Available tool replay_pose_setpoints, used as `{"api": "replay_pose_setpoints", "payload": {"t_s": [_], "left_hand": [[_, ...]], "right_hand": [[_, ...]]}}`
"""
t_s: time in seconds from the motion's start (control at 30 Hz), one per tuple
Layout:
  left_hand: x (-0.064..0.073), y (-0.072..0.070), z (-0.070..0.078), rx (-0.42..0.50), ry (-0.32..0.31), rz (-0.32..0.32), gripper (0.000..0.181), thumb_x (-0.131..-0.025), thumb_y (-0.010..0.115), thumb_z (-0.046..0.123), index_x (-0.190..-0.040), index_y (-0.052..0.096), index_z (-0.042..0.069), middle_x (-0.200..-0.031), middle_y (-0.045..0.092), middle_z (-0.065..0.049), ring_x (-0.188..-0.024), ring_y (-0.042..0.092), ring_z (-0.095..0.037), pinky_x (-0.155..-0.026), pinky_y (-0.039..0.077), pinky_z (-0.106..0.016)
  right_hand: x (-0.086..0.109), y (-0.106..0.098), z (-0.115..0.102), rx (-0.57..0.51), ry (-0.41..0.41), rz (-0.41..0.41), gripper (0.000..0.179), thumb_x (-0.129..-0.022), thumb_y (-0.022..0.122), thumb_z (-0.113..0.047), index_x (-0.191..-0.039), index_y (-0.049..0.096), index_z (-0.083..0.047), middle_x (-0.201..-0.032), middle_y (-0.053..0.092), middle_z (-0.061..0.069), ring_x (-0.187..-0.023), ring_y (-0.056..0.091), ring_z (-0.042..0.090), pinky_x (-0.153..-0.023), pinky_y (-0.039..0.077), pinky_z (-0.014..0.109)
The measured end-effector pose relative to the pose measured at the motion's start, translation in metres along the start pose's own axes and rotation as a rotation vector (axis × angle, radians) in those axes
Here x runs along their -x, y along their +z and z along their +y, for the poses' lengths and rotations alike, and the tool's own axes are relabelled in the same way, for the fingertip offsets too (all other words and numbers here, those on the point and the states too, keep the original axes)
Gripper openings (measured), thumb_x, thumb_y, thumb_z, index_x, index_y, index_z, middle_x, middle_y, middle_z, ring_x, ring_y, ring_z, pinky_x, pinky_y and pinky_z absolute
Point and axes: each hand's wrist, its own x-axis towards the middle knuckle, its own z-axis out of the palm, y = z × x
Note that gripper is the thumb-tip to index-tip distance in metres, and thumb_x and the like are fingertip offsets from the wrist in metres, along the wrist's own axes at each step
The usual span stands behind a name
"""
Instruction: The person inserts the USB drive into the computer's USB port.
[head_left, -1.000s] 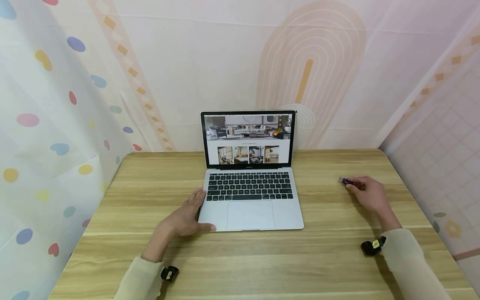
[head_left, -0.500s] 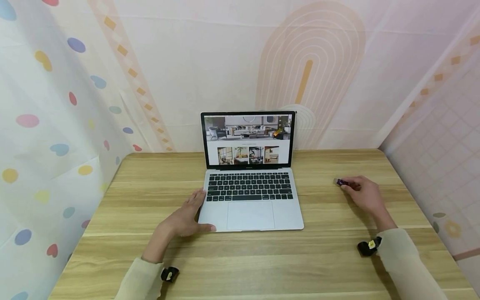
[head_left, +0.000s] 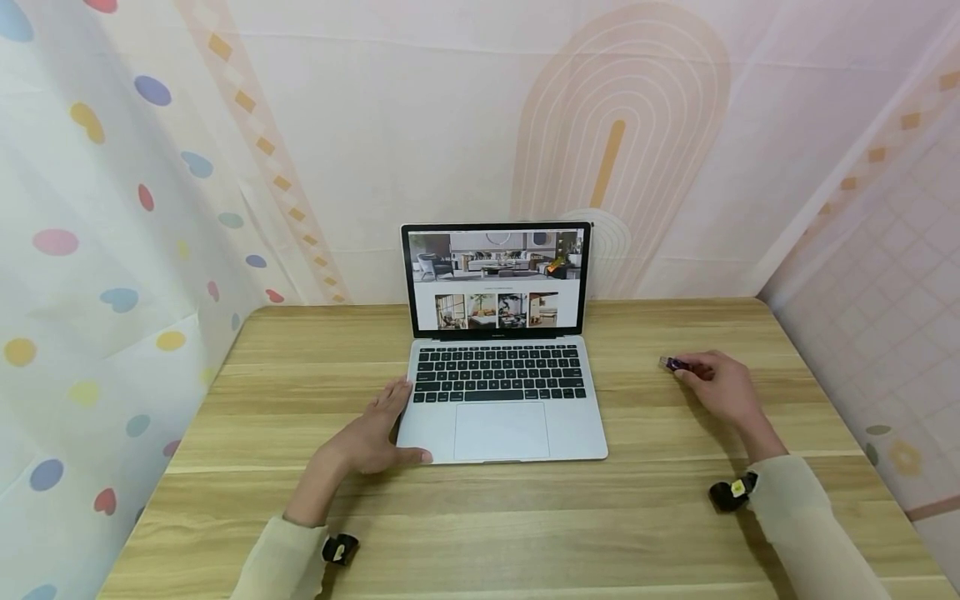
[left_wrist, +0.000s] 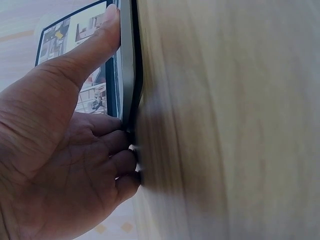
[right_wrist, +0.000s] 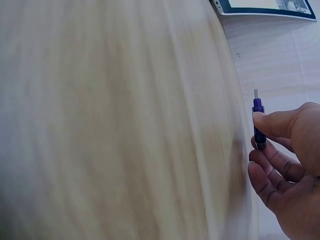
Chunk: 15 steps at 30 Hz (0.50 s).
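Note:
A silver laptop stands with its lid raised and its screen lit. My left hand rests against its near left corner. The thumb lies over the front edge and the other fingers lie along the left side, also seen on the laptop's edge in the left wrist view. Off to the right, my right hand pinches a purple and black USB flash drive between thumb and fingers. Its bare metal plug points left towards the laptop, apart from it. In the right wrist view the flash drive appears just above the tabletop.
The wooden table carries the laptop near its back edge. A patterned cloth hangs directly behind, with more cloth at both sides. Bare tabletop lies between the laptop and my right hand.
My right hand has moved a little to the left with the flash drive, closer to the laptop. The left hand and the laptop have stayed in place.

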Motion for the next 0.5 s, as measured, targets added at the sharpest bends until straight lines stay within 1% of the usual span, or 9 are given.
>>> {"api": "replay_pose_setpoints", "payload": {"t_s": [0.27, 0.5], "left_hand": [[0.0004, -0.0003, 0.0004, 0.003, -0.002, 0.0, 0.121, -0.081, 0.082, 0.055, -0.165, 0.011, 0.004, -0.174, 0.005, -0.018, -0.158, 0.009, -0.048, -0.125, 0.022, -0.065], [0.0006, 0.0001, 0.0002, -0.001, -0.004, 0.002, 0.122, -0.08, 0.082, 0.056, -0.165, 0.011, 0.004, -0.174, 0.006, -0.017, -0.157, 0.009, -0.049, -0.124, 0.023, -0.065]], "right_hand": [[-0.0007, 0.0013, -0.0059, -0.009, -0.007, -0.01, 0.031, -0.101, 0.066, -0.016, -0.125, 0.071, 0.002, -0.117, 0.067, 0.026, -0.097, 0.066, 0.036, -0.072, 0.051, 0.031], [-0.0027, 0.006, -0.0072, -0.006, -0.027, -0.009, 0.029, -0.099, 0.068, -0.014, -0.123, 0.072, 0.002, -0.113, 0.068, 0.024, -0.093, 0.066, 0.033, -0.073, 0.051, 0.031]]}}
